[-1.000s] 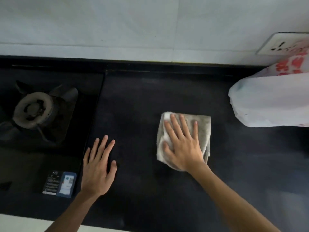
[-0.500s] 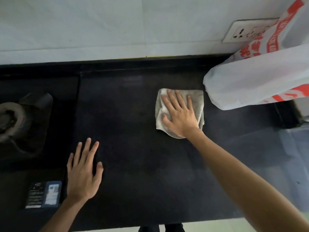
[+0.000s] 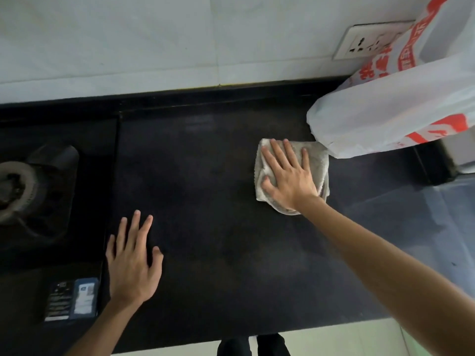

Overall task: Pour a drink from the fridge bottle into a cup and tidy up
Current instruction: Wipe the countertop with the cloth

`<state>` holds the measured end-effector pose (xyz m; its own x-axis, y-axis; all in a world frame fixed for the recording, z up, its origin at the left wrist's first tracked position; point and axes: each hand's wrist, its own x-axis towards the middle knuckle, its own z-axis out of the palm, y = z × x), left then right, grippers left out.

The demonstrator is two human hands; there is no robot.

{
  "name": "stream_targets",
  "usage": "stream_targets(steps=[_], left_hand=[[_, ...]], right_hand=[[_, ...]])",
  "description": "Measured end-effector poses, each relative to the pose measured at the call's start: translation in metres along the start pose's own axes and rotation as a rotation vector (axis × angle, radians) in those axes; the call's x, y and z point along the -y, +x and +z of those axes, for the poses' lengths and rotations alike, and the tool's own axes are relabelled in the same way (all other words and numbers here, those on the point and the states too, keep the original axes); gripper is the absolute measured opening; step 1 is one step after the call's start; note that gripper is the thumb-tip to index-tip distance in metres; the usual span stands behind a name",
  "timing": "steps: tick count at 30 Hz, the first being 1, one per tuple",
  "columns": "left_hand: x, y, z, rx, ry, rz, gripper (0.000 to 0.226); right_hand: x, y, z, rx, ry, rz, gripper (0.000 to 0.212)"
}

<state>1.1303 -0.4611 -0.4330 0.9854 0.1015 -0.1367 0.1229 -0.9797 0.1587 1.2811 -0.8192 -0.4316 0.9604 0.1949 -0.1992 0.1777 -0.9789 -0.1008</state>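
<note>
A folded grey cloth (image 3: 317,163) lies on the black countertop (image 3: 205,188), right of centre. My right hand (image 3: 288,176) presses flat on it with straight, spread fingers. My left hand (image 3: 135,260) rests palm down on the bare counter near the front, its fingers straight, holding nothing. No bottle or cup is in view.
A gas stove with a burner (image 3: 15,186) and a label sticker (image 3: 72,299) takes up the left. A white plastic bag with red print (image 3: 401,104) sits at the back right, touching the cloth's far corner. A wall socket (image 3: 365,44) is behind it.
My right hand has slid the cloth to the right and away from me, up to the plastic bag. My left hand has stayed flat on the counter near the stove.
</note>
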Motion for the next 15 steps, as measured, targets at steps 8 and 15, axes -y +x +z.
stream_targets(steps=[8, 15], left_hand=[[-0.004, -0.002, -0.001, -0.032, -0.025, 0.014, 0.068], [-0.001, -0.001, -0.002, -0.038, -0.029, 0.018, 0.066]], right_hand=[[0.081, -0.116, 0.019, 0.008, 0.086, -0.077, 0.076], [0.134, 0.028, 0.003, 0.029, 0.012, -0.178, 0.075]])
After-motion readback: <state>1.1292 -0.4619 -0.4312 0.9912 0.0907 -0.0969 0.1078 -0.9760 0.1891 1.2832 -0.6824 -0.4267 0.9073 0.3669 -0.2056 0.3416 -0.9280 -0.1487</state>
